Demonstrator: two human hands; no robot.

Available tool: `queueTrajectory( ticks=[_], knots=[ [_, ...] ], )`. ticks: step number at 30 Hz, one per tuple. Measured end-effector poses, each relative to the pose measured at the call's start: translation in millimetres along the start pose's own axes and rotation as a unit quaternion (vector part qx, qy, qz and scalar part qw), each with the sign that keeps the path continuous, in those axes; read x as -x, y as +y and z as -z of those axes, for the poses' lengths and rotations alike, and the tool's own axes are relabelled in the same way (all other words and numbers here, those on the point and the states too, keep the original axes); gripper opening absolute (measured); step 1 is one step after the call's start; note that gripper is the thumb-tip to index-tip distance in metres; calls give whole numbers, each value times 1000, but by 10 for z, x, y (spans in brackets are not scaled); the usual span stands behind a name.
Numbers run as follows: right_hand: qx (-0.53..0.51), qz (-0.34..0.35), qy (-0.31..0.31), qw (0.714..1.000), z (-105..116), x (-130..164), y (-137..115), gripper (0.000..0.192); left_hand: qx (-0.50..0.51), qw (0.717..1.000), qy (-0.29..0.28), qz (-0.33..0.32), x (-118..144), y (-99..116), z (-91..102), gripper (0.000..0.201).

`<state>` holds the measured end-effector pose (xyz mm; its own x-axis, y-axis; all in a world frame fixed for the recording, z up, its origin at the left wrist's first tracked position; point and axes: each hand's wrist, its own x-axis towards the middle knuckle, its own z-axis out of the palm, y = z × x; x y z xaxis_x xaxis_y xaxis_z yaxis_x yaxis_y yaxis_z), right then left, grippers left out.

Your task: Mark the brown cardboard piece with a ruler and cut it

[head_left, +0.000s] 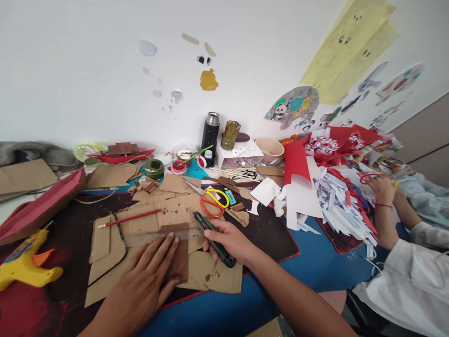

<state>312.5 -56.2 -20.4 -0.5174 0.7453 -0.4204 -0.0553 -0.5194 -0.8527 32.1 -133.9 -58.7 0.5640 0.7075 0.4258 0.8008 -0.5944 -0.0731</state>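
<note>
My left hand [150,267] lies flat with its fingers stretched out, pressing on a brown-painted piece of cardboard [179,262]. A clear strip like a ruler [142,239] runs under the fingertips; its ends are partly hidden. My right hand [228,241] is wrapped round a dark green utility knife [215,241], held just right of the brown piece with its tip pointing up and left. Whether the blade is out I cannot tell. Larger sheets of plain cardboard [224,276] with brown stains lie beneath. Beyond the knife rest orange-and-yellow scissors [212,201], and a red paintbrush [129,218] lies further left.
A yellow glue gun [28,262] and a cardboard boat [45,201] stand at the left. Paint jars [154,168] and a black flask [210,133] line the wall. White paper strips [342,201] heap at the right, by another person's hands [384,192].
</note>
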Motion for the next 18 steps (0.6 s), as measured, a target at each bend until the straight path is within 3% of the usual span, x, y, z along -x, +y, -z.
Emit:
queueTrajectory(
  ticks=[8,18],
  knots=[
    [-11,17,9,1000,-3,20,37,59,2,999,-50,14,-32,-20,26,68],
    [-3,31,10,999,-3,24,50,55,11,998,-58,38,-42,3,-16,73]
  ],
)
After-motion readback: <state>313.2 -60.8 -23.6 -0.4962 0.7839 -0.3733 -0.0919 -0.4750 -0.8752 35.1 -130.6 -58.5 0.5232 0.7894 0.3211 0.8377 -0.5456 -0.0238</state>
